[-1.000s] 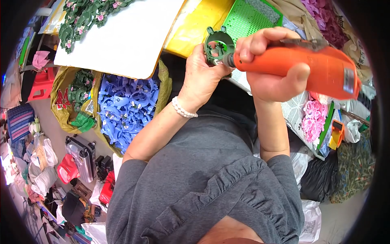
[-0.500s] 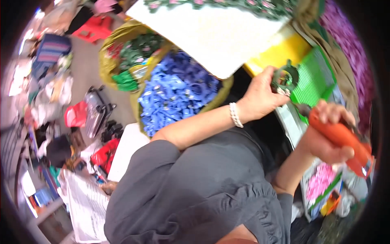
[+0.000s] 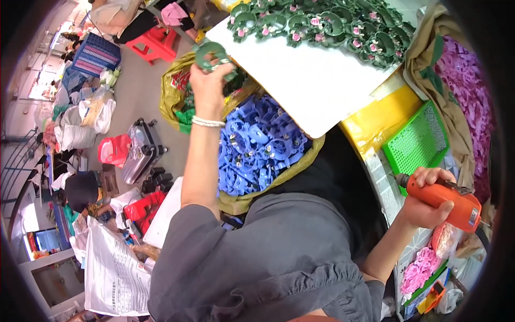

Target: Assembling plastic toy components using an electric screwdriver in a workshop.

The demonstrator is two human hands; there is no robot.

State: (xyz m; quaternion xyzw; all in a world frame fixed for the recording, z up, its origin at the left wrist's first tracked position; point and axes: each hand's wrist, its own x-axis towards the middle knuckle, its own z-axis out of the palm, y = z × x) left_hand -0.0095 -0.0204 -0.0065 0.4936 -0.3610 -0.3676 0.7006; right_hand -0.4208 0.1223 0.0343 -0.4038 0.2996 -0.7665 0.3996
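Note:
My left hand (image 3: 208, 88) is closed on a dark green plastic ring-shaped piece (image 3: 206, 51), which it holds up over a yellow sack (image 3: 170, 99). A white bracelet circles that wrist. On the right, my right hand (image 3: 421, 212) grips an orange electric screwdriver (image 3: 444, 203), its dark tip turned to the left and a cord at its rear end. A green perforated basket (image 3: 416, 142) lies just beyond that tip. Many green pieces with small pink flowers (image 3: 354, 29) are heaped on the white board (image 3: 289, 70) ahead of me.
Blue plastic pieces (image 3: 257, 145) fill another sack close to my lap. Purple pieces (image 3: 466, 80) lie in a brown sack at far right, pink ones (image 3: 419, 271) at lower right. A red stool (image 3: 153, 45), a suitcase (image 3: 140, 153) and a white sack (image 3: 115, 268) stand to the left.
My left hand has swung from near the screwdriver far to the left, carrying the green ring-shaped piece over the yellow sack. The screwdriver has shifted slightly, still held in my right hand.

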